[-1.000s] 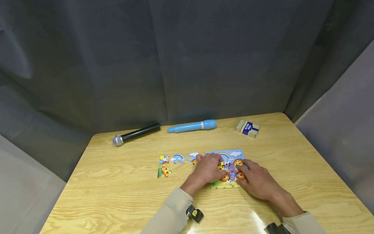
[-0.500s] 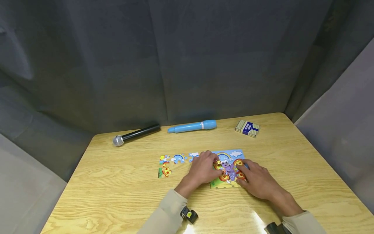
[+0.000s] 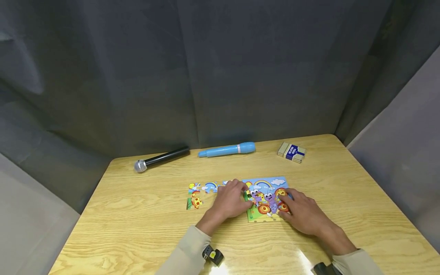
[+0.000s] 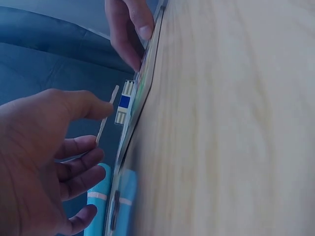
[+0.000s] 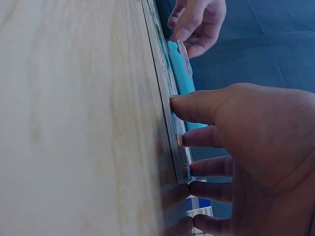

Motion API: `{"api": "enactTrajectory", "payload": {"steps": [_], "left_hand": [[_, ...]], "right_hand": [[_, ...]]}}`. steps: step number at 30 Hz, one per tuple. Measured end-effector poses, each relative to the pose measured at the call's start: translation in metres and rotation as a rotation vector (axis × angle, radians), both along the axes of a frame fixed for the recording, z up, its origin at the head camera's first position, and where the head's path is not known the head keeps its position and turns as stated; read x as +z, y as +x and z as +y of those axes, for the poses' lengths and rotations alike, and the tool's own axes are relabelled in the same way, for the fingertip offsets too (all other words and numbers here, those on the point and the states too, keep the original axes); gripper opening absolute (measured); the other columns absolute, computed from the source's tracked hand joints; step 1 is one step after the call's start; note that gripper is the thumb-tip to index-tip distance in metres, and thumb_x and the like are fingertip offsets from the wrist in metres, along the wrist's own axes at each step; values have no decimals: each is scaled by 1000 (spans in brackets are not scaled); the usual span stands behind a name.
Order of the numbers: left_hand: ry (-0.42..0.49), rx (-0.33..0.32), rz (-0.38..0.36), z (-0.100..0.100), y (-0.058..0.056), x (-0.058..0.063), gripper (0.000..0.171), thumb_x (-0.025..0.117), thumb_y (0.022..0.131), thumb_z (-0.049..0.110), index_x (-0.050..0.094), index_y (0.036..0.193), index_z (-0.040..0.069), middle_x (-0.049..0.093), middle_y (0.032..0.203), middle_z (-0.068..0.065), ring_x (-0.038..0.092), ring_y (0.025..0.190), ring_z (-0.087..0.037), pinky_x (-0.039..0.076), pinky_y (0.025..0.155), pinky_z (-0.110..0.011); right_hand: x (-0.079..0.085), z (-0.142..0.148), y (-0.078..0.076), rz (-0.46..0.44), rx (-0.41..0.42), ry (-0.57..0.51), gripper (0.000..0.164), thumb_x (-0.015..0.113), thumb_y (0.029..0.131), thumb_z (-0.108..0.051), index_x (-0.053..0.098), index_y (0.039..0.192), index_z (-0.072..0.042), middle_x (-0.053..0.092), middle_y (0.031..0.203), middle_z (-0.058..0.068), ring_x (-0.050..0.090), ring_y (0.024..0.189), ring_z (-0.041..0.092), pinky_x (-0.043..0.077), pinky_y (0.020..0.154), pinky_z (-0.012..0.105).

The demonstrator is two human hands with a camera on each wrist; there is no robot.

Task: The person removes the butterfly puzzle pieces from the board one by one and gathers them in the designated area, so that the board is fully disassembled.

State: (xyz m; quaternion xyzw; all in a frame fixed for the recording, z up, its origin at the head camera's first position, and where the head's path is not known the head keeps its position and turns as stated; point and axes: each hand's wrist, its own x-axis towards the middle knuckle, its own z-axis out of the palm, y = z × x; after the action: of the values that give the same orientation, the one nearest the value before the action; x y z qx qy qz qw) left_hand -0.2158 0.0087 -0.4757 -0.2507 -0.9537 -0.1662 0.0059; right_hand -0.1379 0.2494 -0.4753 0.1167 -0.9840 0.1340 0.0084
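Resting the right hand [image 3: 300, 214], fingers spread, on the right edge of the puzzle [image 3: 270, 202]; pinching a piece [image 4: 102, 128] in the left hand [image 3: 228, 202], just above the puzzle's left side, nearly parallel, with picture top pointing away. Farther back: a pack [image 3: 292, 152] with pale lettering on a blue label, probably too small to read.

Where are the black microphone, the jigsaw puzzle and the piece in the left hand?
Black microphone [image 3: 163, 158]: head view, on its handle.
Jigsaw puzzle [image 3: 270, 199]: head view, middle of its picture.
Held piece [image 5: 185, 59]: right wrist view, around its middle.

The blue label [image 3: 292, 152] on the pack [image 3: 291, 153] bears unreadable lettering.
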Motion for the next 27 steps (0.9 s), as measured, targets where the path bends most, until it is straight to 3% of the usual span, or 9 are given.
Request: {"api": "enactTrajectory", "payload": {"steps": [11, 20, 27], "left_hand": [[23, 25, -34, -30, -5, -2, 41, 69, 81, 46, 63, 114, 23, 60, 106, 9, 54, 102, -11, 36, 82, -39], [43, 60, -88, -52, -5, -2, 43, 69, 82, 44, 63, 117, 20, 58, 110, 6, 54, 104, -13, 35, 87, -43], [42, 66, -81, -68, -5, -1, 40, 69, 81, 42, 63, 115, 20, 58, 109, 5, 53, 105, -15, 36, 92, -48]], "right_hand": [[-1, -1, 0, 0, 2, -9, 51, 65, 90, -36, 57, 134, -11, 45, 141, 20, 45, 129, 42, 37, 93, 65], [-4, 0, 0, 7, 5, -7, 51, 65, 89, -37, 57, 133, -12, 47, 140, 19, 46, 128, 42, 38, 92, 65], [-3, -1, 0, 13, 0, -2, 52, 65, 89, -37, 57, 133, -12, 47, 140, 19, 46, 128, 42, 38, 93, 65]]}}
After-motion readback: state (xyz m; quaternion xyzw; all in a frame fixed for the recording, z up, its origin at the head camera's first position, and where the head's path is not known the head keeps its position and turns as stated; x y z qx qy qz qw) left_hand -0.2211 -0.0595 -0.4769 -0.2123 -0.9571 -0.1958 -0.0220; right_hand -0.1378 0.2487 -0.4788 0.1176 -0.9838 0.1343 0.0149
